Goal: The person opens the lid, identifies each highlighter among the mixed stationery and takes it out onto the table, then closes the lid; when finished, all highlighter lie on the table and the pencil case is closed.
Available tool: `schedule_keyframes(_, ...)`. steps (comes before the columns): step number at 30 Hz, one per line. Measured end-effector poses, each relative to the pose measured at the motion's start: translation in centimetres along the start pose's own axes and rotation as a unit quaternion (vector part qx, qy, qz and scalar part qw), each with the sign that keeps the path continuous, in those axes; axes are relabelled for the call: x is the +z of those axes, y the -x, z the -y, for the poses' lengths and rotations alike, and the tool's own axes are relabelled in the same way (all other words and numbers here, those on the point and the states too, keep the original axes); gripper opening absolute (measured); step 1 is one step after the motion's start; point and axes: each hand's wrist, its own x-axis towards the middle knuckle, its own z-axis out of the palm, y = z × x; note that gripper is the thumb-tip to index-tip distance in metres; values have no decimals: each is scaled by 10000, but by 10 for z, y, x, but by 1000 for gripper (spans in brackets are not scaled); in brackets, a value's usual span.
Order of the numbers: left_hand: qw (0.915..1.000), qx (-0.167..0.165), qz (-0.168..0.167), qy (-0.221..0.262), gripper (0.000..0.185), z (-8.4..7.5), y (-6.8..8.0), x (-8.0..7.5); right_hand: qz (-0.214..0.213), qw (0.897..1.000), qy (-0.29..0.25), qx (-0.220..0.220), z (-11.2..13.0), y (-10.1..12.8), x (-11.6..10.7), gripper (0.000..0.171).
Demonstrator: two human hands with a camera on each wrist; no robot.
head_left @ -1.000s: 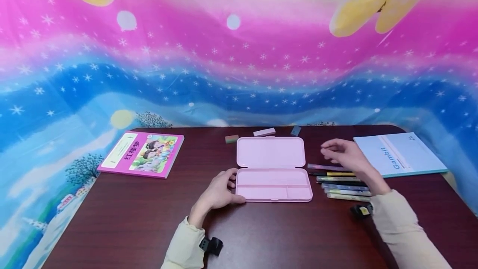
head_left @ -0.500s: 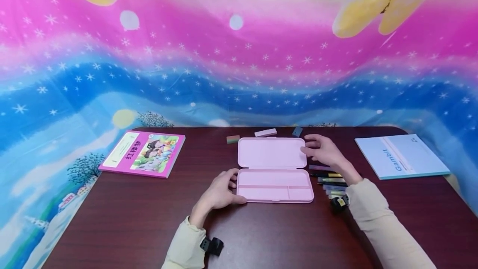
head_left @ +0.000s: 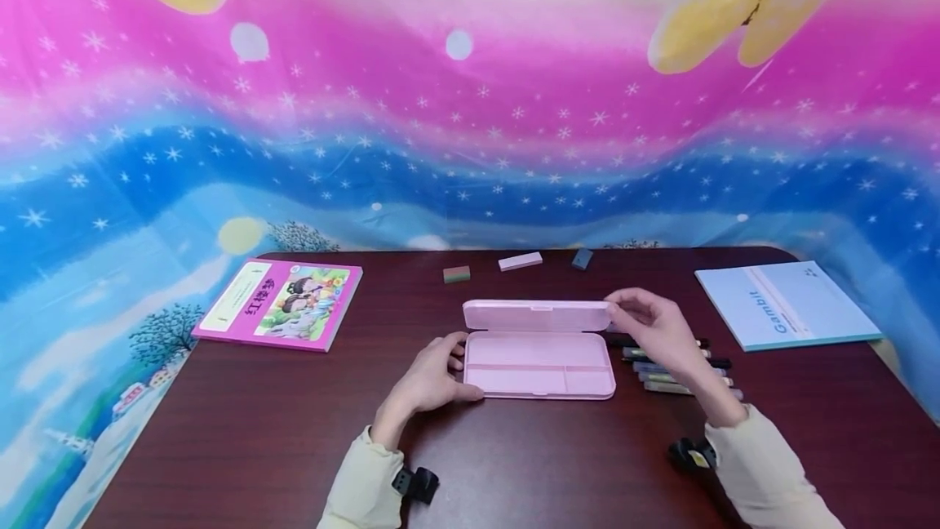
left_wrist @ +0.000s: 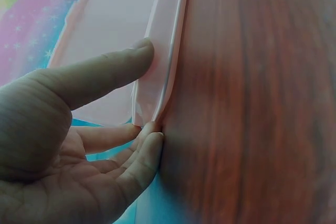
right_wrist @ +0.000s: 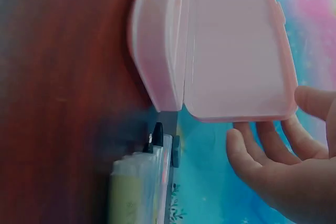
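Observation:
A pink plastic pencil case [head_left: 514, 386] lies on the table, its tray divided into compartments. Its hinged lid [head_left: 536, 317] is raised, tilted up from the back edge. My left hand [head_left: 429, 374] grips the tray's left end; in the left wrist view the thumb [left_wrist: 118, 69] presses along the front wall and the fingertips meet the end. At the lid's far right corner, my right hand [head_left: 657, 333] pinches the edge. The right wrist view shows the thumb [right_wrist: 312, 100] on one side of that corner and the fingers behind the lid.
Several pens and markers [head_left: 664, 388] lie right of the case, partly under my right hand. Behind it are a two-coloured eraser [head_left: 457, 274], a pale pink one [head_left: 520, 261] and a dark block [head_left: 582, 259]. A pink book [head_left: 282, 304] lies left, a light-blue notebook [head_left: 786, 304] right.
My right hand has moved left from over the pens to the lid's corner and tilted the lid up from lying flat. The left hand has stayed on the tray's end.

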Motion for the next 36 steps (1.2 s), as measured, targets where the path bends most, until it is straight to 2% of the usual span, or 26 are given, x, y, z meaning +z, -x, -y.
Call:
schedule_keyframes(3, 9998, 147, 64, 81, 86, 3, 0, -2, 120, 9991, 387, -136, -1, 15, 3, 24)
schedule_keyframes(7, 9986, 297, 274, 328, 89, 7, 1, -8, 277, 9979, 562, -171, -1, 31, 9, 22)
schedule_keyframes(10, 9972, 358, 437, 482, 78, 8, 3, -14, 351, 9975, 619, -3, 0, 38, 15, 22)
schedule_keyframes(16, 9957, 663, 618, 213, 54, 8, 6, -19, 490, 9942, 771, 563, -2, 41, 26, 24)
schedule_keyframes(19, 9957, 693, 593, 154, 50, 9, 7, -18, 522, 9929, 787, 721, -3, 40, 30, 29)
schedule_keyframes(26, 9971, 670, 329, 140, 43, 11, 8, -15, 512, 9891, 1161, 753, -4, 41, 32, 36)
schedule_keyframes(36, 9988, 376, 110, 296, 42, 5, 8, -10, 424, 9831, 1672, 617, 0, 40, 33, 35)
